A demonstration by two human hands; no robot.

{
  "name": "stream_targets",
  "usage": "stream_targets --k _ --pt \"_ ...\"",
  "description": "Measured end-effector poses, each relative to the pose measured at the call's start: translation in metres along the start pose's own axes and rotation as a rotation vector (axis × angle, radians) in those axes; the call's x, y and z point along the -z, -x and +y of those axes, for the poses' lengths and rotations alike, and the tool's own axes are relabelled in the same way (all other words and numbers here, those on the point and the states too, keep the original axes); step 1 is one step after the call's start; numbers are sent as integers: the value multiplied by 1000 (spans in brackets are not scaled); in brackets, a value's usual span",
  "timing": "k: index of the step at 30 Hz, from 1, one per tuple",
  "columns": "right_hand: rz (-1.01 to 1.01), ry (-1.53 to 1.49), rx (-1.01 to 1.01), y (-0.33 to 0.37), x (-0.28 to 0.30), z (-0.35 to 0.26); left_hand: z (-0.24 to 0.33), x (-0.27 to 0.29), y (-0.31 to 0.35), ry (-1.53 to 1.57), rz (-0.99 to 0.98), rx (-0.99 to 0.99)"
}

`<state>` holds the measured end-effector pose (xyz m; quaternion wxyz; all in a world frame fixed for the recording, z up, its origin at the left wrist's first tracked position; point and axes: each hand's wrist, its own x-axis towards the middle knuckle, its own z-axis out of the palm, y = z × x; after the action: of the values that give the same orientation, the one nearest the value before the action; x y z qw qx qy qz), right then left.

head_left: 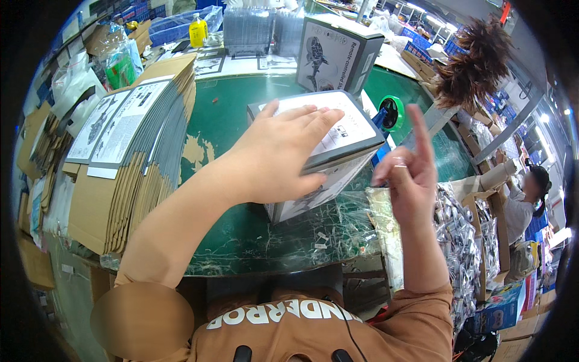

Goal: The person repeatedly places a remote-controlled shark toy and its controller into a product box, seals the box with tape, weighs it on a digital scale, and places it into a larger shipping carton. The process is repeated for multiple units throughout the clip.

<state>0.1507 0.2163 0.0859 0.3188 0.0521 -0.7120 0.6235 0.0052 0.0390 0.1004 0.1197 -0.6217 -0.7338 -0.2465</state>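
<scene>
A grey and white carton (pixel 344 172) with printed pictures stands on the green table in front of me. My left hand (pixel 283 151) lies over its top, fingers stretched and spread, with the thumb down at the near side. To the right of the carton, my right hand (pixel 410 172) is raised, its index finger pointing up and the others curled in toward the thumb. Whatever those curled fingers hold, if anything, is too small to make out. Just behind that hand stands a blue tape dispenser (pixel 380 117) with a green-rimmed roll (pixel 392 113).
A second carton (pixel 332 57) stands upright behind the first. At the left lies a stack of flattened cartons (pixel 136 145). Clear plastic trays (pixel 248 30) and a yellow bottle (pixel 198 31) are at the back. A brown feather duster (pixel 473 60) rises at the right, above bagged parts (pixel 455 235).
</scene>
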Motion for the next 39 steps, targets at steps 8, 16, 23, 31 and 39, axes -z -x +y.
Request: stream_targets --k 8,16,23,31,39 --pt "31 -239 -417 -11 -31 7 -2 3 3 -259 14 -199" --pt "67 -208 -386 0 -26 15 -2 -2 3 -144 7 -86" --pt "-22 -105 -761 35 -36 47 -2 3 -9 -292 7 9" --pt "58 -71 331 24 -2 10 0 -8 -8 -202 -4 55" --pt "-102 -275 377 -29 -11 6 -1 18 -39 484 -92 131"
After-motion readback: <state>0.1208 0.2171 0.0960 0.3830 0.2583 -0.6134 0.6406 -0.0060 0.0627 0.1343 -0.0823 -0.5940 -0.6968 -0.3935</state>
